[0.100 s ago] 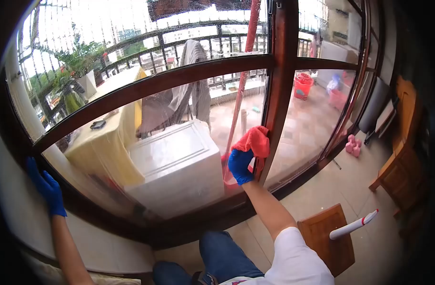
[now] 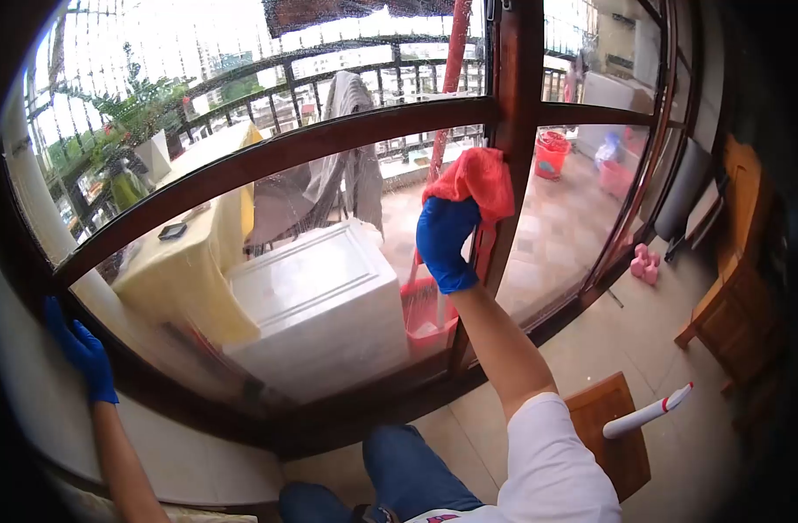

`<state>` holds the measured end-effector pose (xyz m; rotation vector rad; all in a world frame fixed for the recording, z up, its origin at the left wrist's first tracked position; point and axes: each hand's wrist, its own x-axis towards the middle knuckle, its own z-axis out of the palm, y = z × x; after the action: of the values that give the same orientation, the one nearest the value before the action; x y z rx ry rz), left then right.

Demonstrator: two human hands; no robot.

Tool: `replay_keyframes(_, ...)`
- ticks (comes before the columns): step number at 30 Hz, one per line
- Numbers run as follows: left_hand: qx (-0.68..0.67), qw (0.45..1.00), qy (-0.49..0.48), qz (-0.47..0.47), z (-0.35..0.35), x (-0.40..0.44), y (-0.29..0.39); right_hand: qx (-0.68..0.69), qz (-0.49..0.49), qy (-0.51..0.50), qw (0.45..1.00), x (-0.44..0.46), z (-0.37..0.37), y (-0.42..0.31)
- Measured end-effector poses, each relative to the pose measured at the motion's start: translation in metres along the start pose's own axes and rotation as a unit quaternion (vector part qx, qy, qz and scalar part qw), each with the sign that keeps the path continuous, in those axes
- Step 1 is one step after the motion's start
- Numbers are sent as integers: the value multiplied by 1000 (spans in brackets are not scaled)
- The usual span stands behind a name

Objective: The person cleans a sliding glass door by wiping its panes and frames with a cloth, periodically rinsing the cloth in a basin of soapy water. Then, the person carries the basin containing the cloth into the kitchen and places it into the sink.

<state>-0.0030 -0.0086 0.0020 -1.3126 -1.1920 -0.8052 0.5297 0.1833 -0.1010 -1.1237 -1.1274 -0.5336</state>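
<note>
In the head view, the right hand, in a blue glove, is raised to the window and holds a red cloth. Its fingers are bent around the lower left part of the cloth, gripping it; the fingertips themselves are hidden. Most of the cloth bunches out above the fingers and to their right, lying over the edge of the lower glass pane and across the dark wooden upright. A narrower fold hangs down just beside the glove, on its right.

The left hand, also gloved in blue, is well apart from the cloth, by the lower left corner of the window frame. Its fingers are extended with nothing in them, the thumb held away from the rest; whether the palm presses on the pale surface beneath cannot be told.

Beyond the glass stand a white cabinet, with a yellow cover beside it, and a red basin below the right hand. A red bucket shows through the pane right of the upright. Indoors, pink dumbbells lie on the floor, and a wooden stool stands near the right sleeve.
</note>
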Motion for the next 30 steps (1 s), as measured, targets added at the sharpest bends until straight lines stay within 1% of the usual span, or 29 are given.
replay_keyframes(1,16,1000,16,7,3,3,-1,-84,21,-14,996,31,8,-13)
replay_keyframes(2,35,999,29,13,3,3,-1,110,36,118,986,51,24,-26)
replay_keyframes(4,58,998,34,3,-1,8,4,-12,0,114,993,54,19,-42)
replay_keyframes(6,54,998,18,-8,-2,8,11,122,12,34,992,14,18,-75)
replay_keyframes(7,58,998,19,-4,-1,7,12,124,9,36,992,-10,20,-93)
replay_keyframes(8,57,998,22,-4,-1,7,14,282,26,-59,957,-37,22,-114)
replay_keyframes(9,58,998,25,-3,0,6,16,431,38,-152,888,-52,24,-131)
replay_keyframes(10,59,998,31,-4,1,8,19,565,45,-240,788,-57,28,-135)
replay_keyframes(11,61,998,34,-4,0,9,20,567,42,-239,788,-49,25,-128)
replay_keyframes(12,67,997,32,-1,0,9,20,529,-7,-309,790,-40,21,-114)
replay_keyframes(13,73,997,28,5,0,9,19,421,-95,-311,847,-30,15,-99)
replay_keyframes(14,75,997,25,10,1,9,16,307,-183,-294,886,-20,8,-83)
replay_keyframes(15,75,997,25,8,4,6,13,204,-205,-218,932,-11,9,-58)
replay_keyframes(16,77,997,27,1,5,3,10,93,-210,-141,963,-2,10,-34)
replay_keyframes(17,57,998,25,-3,4,4,12,110,-123,-46,985,12,6,-14)
replay_keyframes(19,51,998,13,-21,0,5,17,31,-43,-81,995,20,10,27)
replay_keyframes(20,40,999,15,-25,1,6,17,22,-82,-21,996,24,19,26)
replay_keyframes(22,32,999,14,-32,2,5,14,14,-38,64,997,25,34,-8)
replay_keyframes(24,50,998,9,-28,1,6,15,-1,-39,8,999,11,52,-55)
replay_keyframes(25,56,998,9,-30,0,6,15,32,-29,63,997,-6,73,-82)
replay_keyframes(26,44,998,6,-36,-1,5,15,110,0,66,992,-8,69,-127)
replay_keyframes(27,31,999,2,-42,-1,5,15,54,-50,-17,997,-13,57,-155)
replay_keyframes(28,37,998,-1,-45,-1,4,15,44,-95,-58,993,-26,56,-175)
replay_keyframes(29,25,999,2,-49,0,4,15,245,-27,-62,967,-39,64,-196)
replay_keyframes(30,13,998,5,-54,0,4,14,350,10,-109,931,-53,75,-211)
